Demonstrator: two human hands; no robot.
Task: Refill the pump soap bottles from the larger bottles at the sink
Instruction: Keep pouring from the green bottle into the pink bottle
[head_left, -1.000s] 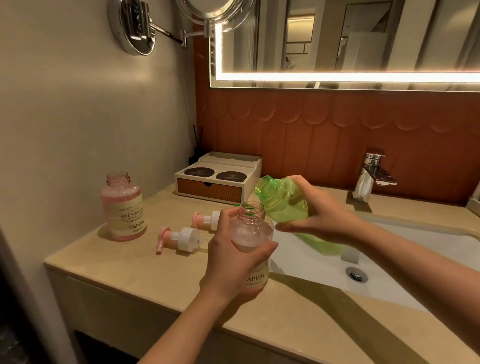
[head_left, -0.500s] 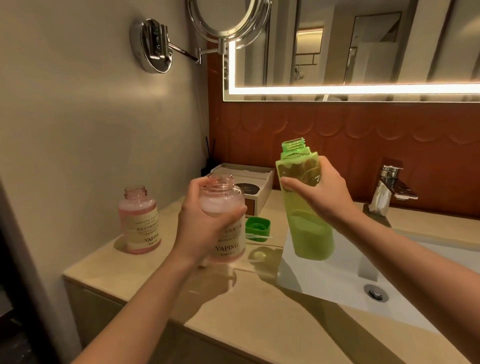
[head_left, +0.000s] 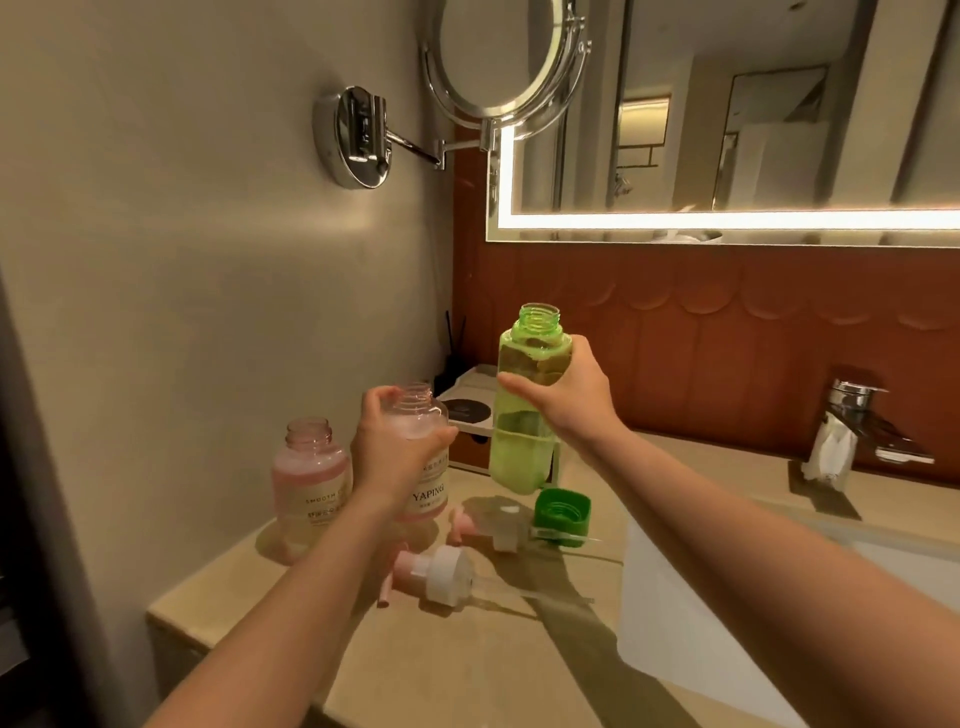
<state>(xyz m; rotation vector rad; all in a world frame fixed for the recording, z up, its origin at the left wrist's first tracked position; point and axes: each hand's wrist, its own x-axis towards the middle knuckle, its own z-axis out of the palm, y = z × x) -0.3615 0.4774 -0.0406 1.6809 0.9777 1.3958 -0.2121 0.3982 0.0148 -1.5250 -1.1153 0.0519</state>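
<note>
My left hand (head_left: 395, 449) grips an uncapped pink soap bottle (head_left: 428, 480) labelled YAPING, held upright above the counter. My right hand (head_left: 563, 397) grips a larger green bottle (head_left: 519, 447), upright, its mouth open and green liquid filling its lower part. A second uncapped pink bottle (head_left: 309, 488) stands by the wall at the left. Two pink-and-white pump heads (head_left: 441, 574) (head_left: 501, 535) lie on the counter under my hands, with the green cap (head_left: 563, 514) beside them.
The beige counter (head_left: 467, 670) runs to a white sink basin (head_left: 685, 639) at the right, with a chrome tap (head_left: 852, 415) behind it. A white and wood box (head_left: 467, 415) sits at the back wall. A round swing-arm mirror (head_left: 498, 62) hangs overhead.
The green bottle has gone from tilted over the pink bottle to upright. Both hands have lifted their bottles and moved them left, away from the basin.
</note>
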